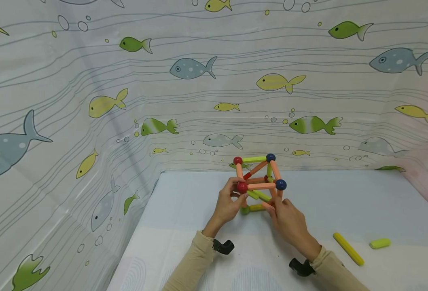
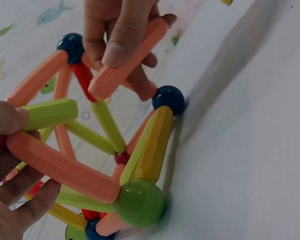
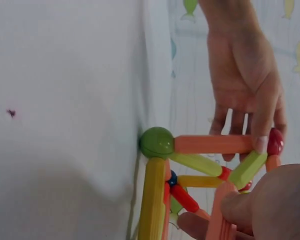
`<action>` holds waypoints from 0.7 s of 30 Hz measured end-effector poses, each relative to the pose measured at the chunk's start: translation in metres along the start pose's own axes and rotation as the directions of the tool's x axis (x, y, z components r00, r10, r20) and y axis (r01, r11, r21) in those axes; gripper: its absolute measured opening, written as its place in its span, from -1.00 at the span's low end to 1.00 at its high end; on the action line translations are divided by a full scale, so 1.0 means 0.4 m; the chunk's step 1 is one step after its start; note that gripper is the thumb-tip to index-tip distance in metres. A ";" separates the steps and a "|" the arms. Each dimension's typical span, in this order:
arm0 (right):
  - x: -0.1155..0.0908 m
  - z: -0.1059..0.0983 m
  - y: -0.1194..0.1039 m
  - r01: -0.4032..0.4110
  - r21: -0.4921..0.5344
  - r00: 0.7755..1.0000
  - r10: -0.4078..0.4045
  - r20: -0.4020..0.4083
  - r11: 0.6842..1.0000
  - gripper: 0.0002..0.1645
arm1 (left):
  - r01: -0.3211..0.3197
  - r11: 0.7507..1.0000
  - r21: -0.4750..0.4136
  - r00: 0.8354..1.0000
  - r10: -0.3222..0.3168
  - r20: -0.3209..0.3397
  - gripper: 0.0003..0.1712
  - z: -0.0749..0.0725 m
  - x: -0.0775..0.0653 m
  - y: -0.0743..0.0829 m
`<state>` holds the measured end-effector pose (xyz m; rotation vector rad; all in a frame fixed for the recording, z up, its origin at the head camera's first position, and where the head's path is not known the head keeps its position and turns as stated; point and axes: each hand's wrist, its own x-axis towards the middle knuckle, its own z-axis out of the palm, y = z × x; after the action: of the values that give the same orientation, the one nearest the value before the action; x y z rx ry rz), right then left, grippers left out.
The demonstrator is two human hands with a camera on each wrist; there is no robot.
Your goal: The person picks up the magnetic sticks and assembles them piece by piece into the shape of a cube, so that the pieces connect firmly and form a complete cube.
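A cube-like frame of plastic rods and balls, with an orange top rod [image 1: 261,186], stands on the table. My left hand [image 1: 228,206] holds its near left upper corner, fingers about the red ball [image 1: 242,187]. There the thumb presses a short lime rod [image 2: 52,114], which slants inward from that corner. In my right hand [image 1: 291,221] an orange rod [image 2: 127,62] is pinched between thumb and fingers, in front of the frame near the lime rod's free end. A green ball [image 2: 140,202] forms the near left lower corner. Fingers partly hide the right side.
On the white table [image 1: 199,190], right of the hands, lie a long yellow rod [image 1: 348,249] and a short lime rod [image 1: 380,243]. A fish-print sheet [image 1: 243,117] hangs behind and along the left side.
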<state>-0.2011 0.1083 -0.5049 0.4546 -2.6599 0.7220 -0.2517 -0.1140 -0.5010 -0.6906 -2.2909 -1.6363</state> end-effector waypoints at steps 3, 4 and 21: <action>0.002 0.018 -0.003 0.041 0.032 0.997 -0.039 -0.065 0.999 -0.39 | -0.003 1.000 0.000 1.000 0.003 0.000 -0.50 0.000 -0.001 -0.003; 0.003 0.024 -0.002 0.043 0.047 0.996 -0.040 -0.077 0.998 -0.34 | -0.005 1.000 -0.002 1.000 0.005 -0.001 -0.50 0.000 -0.002 -0.004; 0.033 0.068 0.002 0.025 0.091 0.993 -0.014 -0.118 0.996 -0.73 | -0.019 1.000 -0.006 1.000 0.018 -0.018 -0.51 0.000 0.001 -0.004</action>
<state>-0.2196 0.0917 -0.5219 0.4474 -2.5171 0.8426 -0.2528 -0.1142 -0.5020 -0.6937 -2.2612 -1.6357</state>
